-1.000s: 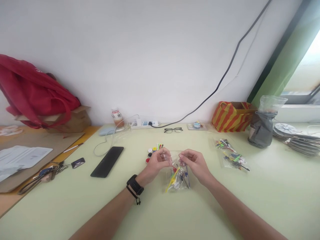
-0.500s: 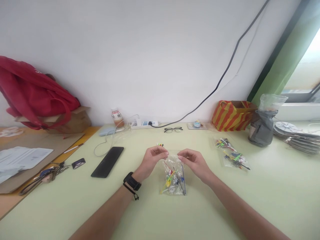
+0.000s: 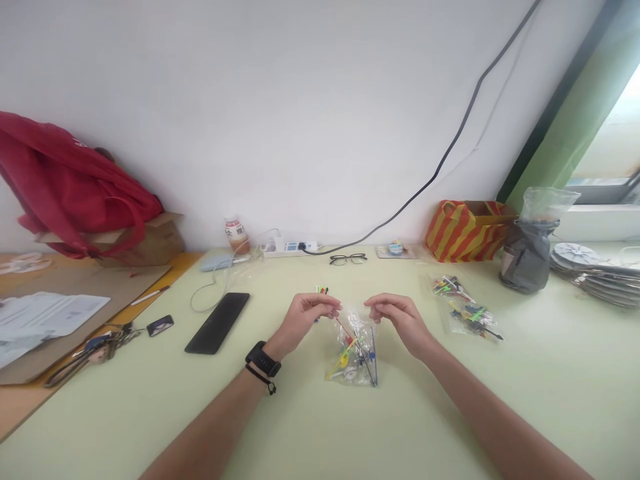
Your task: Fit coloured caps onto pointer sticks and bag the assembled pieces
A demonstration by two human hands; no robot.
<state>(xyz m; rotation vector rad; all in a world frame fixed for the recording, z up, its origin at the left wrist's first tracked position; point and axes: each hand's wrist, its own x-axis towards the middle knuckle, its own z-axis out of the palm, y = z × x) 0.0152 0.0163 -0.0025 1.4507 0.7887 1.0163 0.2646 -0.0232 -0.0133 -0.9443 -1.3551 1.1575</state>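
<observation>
Right in front of the person, near the middle of the table (image 3: 320, 433), is a clear bag (image 3: 353, 363) of small coloured parts. The left hand (image 3: 307, 320) pinches its upper edge on one side between thumb and fingers, and the right hand (image 3: 400, 323) has fingertips and thumb closed on the upper edge at the other side, with a gap between the two hands. Below them the bag hangs down toward the person; whether its lower edge touches the table is hard to tell. Through the film show a yellow part (image 3: 344, 360) at the left, a thin black rod running aslant, and a blue rod (image 3: 375, 357) along the right side.

A black watch (image 3: 263, 360) and a dark cord bracelet (image 3: 263, 382) sit on the left wrist. Just beyond the left hand, partly hidden by it, are some small coloured pieces (image 3: 321, 291). To the left lies a black phone (image 3: 217, 323), well apart from the bag. To the right, two packets of similar parts lie close together, one (image 3: 453, 288) farther back and one (image 3: 475, 320) nearer the person.

Along the back, by the wall, are a bottle (image 3: 237, 237), a white power strip (image 3: 293, 249), glasses (image 3: 349, 259) with their lenses toward the person, and a red-and-yellow striped carrier (image 3: 455, 230) next to a grey sack (image 3: 527, 260).
</observation>
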